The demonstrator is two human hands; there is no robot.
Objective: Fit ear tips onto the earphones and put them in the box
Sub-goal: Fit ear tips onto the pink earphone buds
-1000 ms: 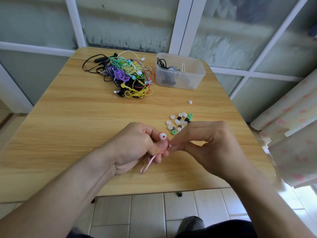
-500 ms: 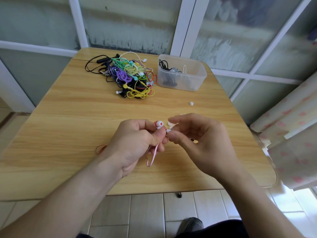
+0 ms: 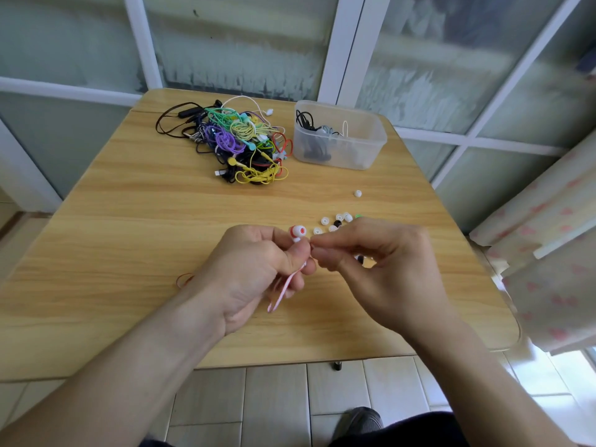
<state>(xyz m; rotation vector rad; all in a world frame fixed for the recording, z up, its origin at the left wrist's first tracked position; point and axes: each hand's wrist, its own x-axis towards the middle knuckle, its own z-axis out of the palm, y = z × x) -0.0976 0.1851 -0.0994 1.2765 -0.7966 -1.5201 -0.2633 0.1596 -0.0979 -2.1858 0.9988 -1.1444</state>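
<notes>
Fingers of left hand pinch earbud — white tip, red band.

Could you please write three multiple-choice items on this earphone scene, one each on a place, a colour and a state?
1. Where does the clear plastic box stand?
A. at the table's far edge, right of the tangled earphone pile
B. on the floor
C. beside the near edge

2. What colour is the earbud held up above the left hand?
A. blue
B. red and white
C. yellow

3. What is the state of the box?
A. lidded
B. overturned
C. open, with a few cables inside

Answers:
1 A, it sits near the window beside the pile.
2 B, a red ring shows on a white body.
3 C, no lid is on it, and dark and pale cables show through its wall.
</notes>
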